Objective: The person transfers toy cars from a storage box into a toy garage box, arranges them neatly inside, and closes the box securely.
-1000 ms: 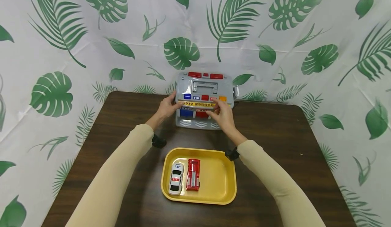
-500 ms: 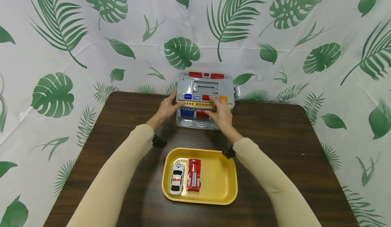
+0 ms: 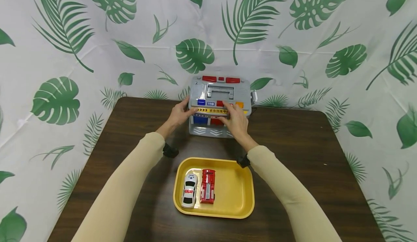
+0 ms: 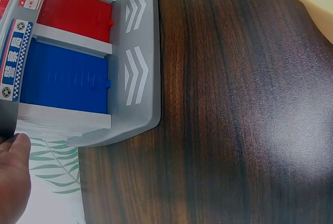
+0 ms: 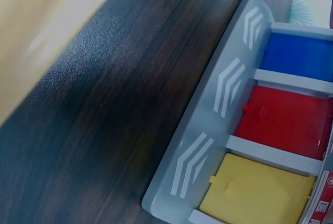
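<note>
A grey toy garage [image 3: 211, 88] stands against the wall side of the table, with blue, red and orange buttons on its sloping roof. My left hand [image 3: 178, 114] holds the roof's left end, thumb at the front edge and fingers round the side. The index finger of my right hand [image 3: 238, 122] presses at the red button [image 3: 220, 103], while its thumb touches the front below the roof. Closed blue [image 4: 67, 78], red [image 4: 78, 11] and yellow [image 5: 255, 190] doors show under the roof. The right wrist view does not show the right hand.
Nearer the front of the dark wooden table [image 3: 293, 144] lies a yellow tray [image 3: 232, 213]. Inside it are a white toy police car [image 3: 189, 191] and a red toy fire truck [image 3: 207, 186]. A leaf-patterned cloth [image 3: 146, 28] hangs behind.
My right hand has shifted slightly left across the roof, its index finger moving from near the pink button to the red one. The left hand keeps its hold.
</note>
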{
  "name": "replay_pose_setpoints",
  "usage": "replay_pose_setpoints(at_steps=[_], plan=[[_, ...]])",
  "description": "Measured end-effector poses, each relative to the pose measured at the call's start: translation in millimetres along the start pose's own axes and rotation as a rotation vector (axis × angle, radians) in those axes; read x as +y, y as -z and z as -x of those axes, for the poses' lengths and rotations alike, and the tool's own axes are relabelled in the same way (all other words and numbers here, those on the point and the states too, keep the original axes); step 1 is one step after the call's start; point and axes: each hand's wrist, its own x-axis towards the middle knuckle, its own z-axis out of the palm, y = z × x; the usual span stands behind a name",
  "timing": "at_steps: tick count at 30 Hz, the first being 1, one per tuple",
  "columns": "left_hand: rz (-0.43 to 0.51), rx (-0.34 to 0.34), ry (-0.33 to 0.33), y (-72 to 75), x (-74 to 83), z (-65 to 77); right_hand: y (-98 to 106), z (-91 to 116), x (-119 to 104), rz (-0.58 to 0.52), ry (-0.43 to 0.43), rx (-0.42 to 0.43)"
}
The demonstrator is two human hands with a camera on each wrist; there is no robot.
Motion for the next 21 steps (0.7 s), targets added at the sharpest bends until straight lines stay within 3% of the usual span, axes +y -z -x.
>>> replay_pose_setpoints(at_steps=[6, 21], plan=[[0.010, 0.003, -0.028, 0.5, 1.0, 1.5, -0.7, 0.3, -0.3, 0.026, 0.023, 0.011], [-0.001, -0.002, -0.006, 1.1, 0.5, 0.9, 0.5, 0.8, 2.5, 0.101, 0.095, -0.027]])
